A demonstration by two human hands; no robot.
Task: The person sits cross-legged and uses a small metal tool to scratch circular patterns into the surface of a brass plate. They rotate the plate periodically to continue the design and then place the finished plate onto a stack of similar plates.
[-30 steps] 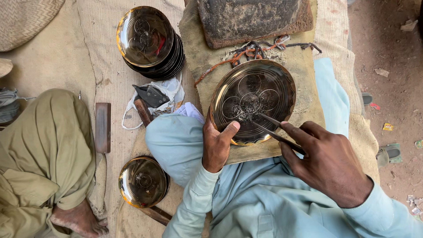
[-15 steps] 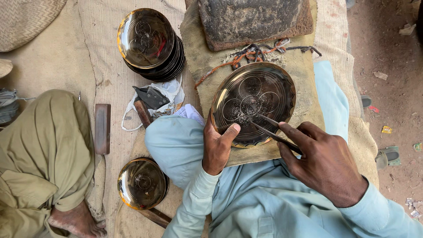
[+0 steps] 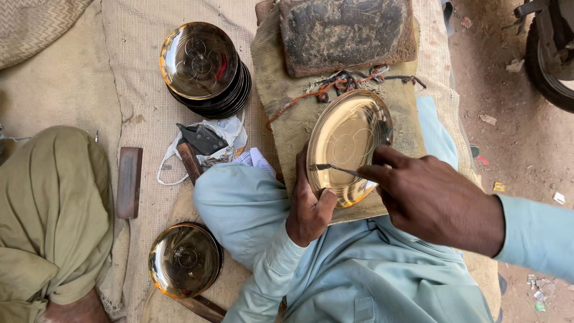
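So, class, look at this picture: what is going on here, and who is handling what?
A person sitting cross-legged on a cloth steadies a round brass plate at its near rim with the left hand. The right hand holds a thin pointed metal tool whose tip lies on the plate's face, where faint engraved circles show. A stack of similar plates sits further off, and a single plate lies by the knee. Another person in olive clothing sits alongside.

Left hand (image 3: 310, 206) gripping, thumb up; right hand (image 3: 433, 200) pinched, fingers curled.
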